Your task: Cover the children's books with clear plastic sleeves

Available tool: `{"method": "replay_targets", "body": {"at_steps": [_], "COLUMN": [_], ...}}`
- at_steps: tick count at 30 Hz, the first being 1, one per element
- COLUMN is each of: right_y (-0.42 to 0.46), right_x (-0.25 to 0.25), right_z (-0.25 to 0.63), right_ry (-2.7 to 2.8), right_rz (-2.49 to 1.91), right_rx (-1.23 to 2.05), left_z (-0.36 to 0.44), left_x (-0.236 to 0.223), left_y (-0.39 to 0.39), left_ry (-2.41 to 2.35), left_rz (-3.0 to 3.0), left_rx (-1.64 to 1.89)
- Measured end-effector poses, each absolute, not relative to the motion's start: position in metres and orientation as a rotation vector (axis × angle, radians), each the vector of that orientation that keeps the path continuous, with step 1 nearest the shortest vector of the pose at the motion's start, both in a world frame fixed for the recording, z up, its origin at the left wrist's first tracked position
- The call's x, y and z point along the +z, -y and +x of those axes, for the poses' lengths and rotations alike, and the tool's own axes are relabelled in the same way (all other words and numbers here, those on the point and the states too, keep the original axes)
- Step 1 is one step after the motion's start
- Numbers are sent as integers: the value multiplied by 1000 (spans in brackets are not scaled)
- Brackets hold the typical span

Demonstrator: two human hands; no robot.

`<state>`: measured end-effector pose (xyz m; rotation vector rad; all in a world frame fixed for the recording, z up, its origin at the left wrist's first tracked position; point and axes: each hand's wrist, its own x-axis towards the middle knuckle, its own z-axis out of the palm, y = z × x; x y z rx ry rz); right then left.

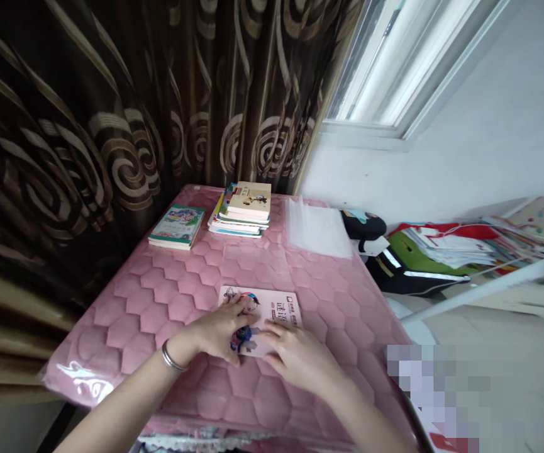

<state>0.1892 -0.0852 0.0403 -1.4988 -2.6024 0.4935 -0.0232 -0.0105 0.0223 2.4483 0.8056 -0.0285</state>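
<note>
A pale pink book point(266, 308) with cartoon figures and large dark characters on its cover lies flat on the pink padded tabletop, in the middle of the head view. My left hand point(222, 327), with a silver bangle at the wrist, rests over the book's left part, fingers spread and thumb near the lower edge. On the right part of the cover, my right hand point(295, 352) lies with its fingers stretched out. Both hands touch the book and partly cover it. A see-through sheet point(255, 261) lies just beyond it.
A stack of books point(248, 204) stands at the table's far side, with a green-edged book pile point(177, 225) to its left. Translucent plastic sleeves point(319, 228) lie at the far right. Past the right edge are a green and black bag point(406, 255) and papers point(451, 245). Patterned curtains point(125, 126) hang behind.
</note>
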Motion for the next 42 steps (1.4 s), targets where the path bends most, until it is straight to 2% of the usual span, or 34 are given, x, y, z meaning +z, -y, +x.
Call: {"method": "replay_targets", "body": {"at_steps": [14,25,32,37,42], "right_y": [82,74,71,59,39], "right_x": [41,45,53,60,65], "right_z": [190,199,199,202,180], "right_ry": [2611,2581,2527,2509,2304], "right_rz": [-1489,-1420,-1564,-1765,-1648], "right_rx": [497,500,527,323,-137], "left_z": [-26,-34,-43,-50,-38], "left_x": [32,33,32,19,2], "left_y": [11,-4,-6,-9,-19], "left_ry": [-802,-661,-648,-962,-1365], "left_rz": [2361,2154,2019,1789,1745], "left_rx": [20,253,311,564,852]}}
